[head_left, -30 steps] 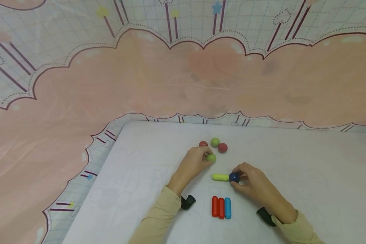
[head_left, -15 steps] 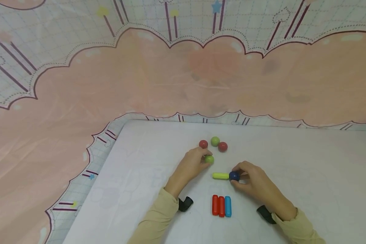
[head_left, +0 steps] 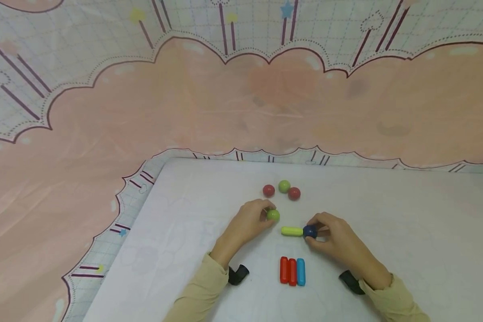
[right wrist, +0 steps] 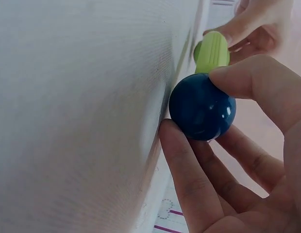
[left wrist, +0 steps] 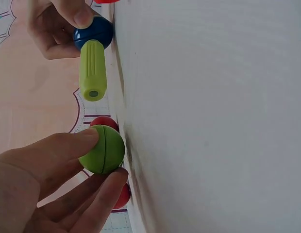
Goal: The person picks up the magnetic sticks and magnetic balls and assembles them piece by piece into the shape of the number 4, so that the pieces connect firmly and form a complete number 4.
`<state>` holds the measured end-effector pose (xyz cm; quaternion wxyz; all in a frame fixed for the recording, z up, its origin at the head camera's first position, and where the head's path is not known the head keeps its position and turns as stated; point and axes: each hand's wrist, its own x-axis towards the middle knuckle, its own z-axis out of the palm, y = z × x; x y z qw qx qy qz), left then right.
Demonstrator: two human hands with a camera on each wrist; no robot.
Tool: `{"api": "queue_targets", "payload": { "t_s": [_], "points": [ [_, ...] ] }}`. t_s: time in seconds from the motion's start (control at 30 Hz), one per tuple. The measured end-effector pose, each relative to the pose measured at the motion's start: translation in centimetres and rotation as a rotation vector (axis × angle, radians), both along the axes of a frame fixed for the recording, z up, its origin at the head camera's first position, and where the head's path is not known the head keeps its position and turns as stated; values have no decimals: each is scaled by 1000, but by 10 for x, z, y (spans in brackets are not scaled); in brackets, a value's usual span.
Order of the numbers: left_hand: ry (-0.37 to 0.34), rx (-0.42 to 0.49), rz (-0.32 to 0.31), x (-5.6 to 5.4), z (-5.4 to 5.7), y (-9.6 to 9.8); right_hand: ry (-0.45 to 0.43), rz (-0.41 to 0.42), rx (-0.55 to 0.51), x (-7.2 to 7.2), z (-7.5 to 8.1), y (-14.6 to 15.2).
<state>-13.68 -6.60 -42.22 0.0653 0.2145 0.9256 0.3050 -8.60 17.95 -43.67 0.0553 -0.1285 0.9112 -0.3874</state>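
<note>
Rolling risk across the flat white worktop (head_left: 386, 223): could send the loose red balls (head_left: 294, 193) and spare green ball (head_left: 284, 186) toward the far edge, if brushed by the fingers of the left hand (head_left: 247, 221). In the right hand (head_left: 335, 237), a pinch by fingers and thumb on the blue ball (head_left: 310, 231); if squeezed off-centre or twisted, could jolt away the yellow-green rod (head_left: 292, 231), in contact at one end only. In the left hand, a similar pinch on the held green ball (head_left: 273, 215); smooth-looking and round, so might squirt free under uneven pressure. Beyond the right fingertips, the rod, aimed from the blue ball toward the worktop's left edge, untouched by fingers. Between right thumb and fingers, the blue ball. At the left fingertips, the held green ball, near the rod's free end, on the far-left-corner side.
</note>
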Motion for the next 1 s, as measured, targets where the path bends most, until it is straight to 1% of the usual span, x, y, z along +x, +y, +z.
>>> {"api": "queue_targets", "payload": {
  "t_s": [0.1,0.27,0.43,0.73,1.0],
  "points": [
    [-9,3,-10,1,-1,-2,-16,-6,-4,-1,1,0],
    [-25,13,-7,4,-2,-5,-29,-18,12,-2,0,2],
    [-27,23,-9,7,-2,-10,-25,-12,5,-2,1,2],
    [-65,46,-31,12,-2,-15,-17,-9,-4,-4,1,1],
    [-69,56,-47,14,-3,-16,-2,4,-3,-5,0,0]
  ]
}}
